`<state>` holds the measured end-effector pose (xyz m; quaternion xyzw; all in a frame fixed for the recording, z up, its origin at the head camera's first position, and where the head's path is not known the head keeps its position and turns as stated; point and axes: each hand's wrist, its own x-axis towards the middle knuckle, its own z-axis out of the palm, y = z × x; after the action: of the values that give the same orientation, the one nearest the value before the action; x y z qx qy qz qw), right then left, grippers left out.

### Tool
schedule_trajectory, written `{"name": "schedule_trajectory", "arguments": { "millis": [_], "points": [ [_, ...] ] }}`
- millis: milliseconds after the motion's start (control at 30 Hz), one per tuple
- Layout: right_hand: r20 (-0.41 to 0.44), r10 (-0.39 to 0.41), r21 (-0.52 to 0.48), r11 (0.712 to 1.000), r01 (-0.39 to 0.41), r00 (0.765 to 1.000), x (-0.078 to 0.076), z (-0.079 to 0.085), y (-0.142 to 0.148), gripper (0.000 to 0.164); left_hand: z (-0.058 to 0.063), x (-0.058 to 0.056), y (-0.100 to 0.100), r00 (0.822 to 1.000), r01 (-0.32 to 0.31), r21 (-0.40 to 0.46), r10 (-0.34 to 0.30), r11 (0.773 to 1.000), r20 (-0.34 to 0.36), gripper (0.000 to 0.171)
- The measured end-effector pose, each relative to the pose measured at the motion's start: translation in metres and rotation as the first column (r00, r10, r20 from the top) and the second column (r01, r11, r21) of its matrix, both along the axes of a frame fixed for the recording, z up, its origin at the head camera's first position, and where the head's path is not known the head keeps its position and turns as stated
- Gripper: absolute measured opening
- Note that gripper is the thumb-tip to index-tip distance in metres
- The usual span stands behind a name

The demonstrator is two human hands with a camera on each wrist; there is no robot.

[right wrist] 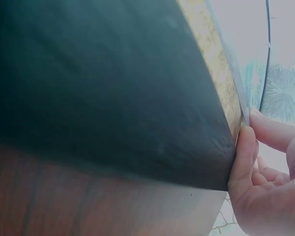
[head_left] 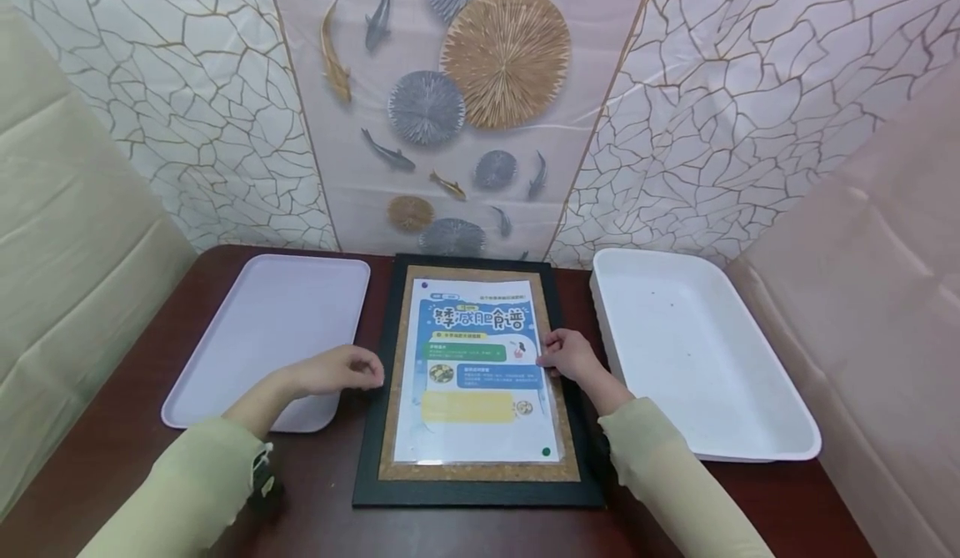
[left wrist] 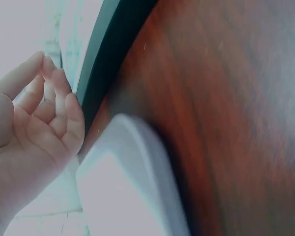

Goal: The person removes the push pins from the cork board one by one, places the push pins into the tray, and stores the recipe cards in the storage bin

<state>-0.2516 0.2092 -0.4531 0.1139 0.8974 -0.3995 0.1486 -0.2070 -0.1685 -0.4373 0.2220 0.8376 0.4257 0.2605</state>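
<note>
Behind the table we note a wall cloth (head_left: 502, 74) printed with fish, round discs and, at the sides, a cracked-line pattern. The table (head_left: 315, 508) is dark reddish wood. On it, centre, lies a board (head_left: 480, 493) with a black frame and a cork face; to its right stands a white tub (head_left: 705, 374) with raised sides, and to its left lies a shallow pale tray (head_left: 277, 324). We find the sheet on the cork face of the board, upright to the wearer: glossy, with a blue title band, then green, blue and yellow boxes and small pictures. Of the person we see a pale green left sleeve (head_left: 187, 475) and a matching right sleeve (head_left: 667, 466). The right hand (head_left: 573, 356) grips the right edge of the sheet (head_left: 480, 358), its thumb and forefinger pinching it, as the right wrist view confirms. The left hand (head_left: 341, 370) is between the tray and the left side of the board, its fingers loosely curled and its thumb tip close to the forefinger; we cannot tell whether anything small is pinched there. A purple pin (head_left: 424, 285) sits at the sheet's top left corner, a green pin (head_left: 546, 452) at its bottom right.
</note>
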Motion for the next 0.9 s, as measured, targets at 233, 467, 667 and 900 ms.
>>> {"name": "schedule_trajectory", "arguments": {
  "millis": [233,467,667,900],
  "points": [
    [-0.010,-0.010,-0.001,1.000,0.010,1.000,0.002,-0.002,0.003,0.031,0.000,-0.016,-0.022,0.994,-0.091,-0.017,0.089,0.996,-0.067,0.020],
    [-0.024,-0.002,-0.023,1.000,0.001,1.000,0.005,-0.001,0.003,0.032,0.003,-0.028,-0.036,0.981,-0.168,-0.018,0.165,0.986,-0.099,0.021],
    [-0.016,-0.001,-0.007,1.000,0.001,1.000,0.003,0.002,0.001,0.033,0.006,-0.042,-0.045,0.953,-0.280,-0.043,0.273,0.959,-0.128,0.023],
    [-0.007,-0.007,-0.014,1.000,0.007,1.000,0.001,0.000,0.000,0.033,0.007,-0.055,-0.052,0.897,-0.425,-0.059,0.411,0.903,-0.163,0.029]
  ]
}}
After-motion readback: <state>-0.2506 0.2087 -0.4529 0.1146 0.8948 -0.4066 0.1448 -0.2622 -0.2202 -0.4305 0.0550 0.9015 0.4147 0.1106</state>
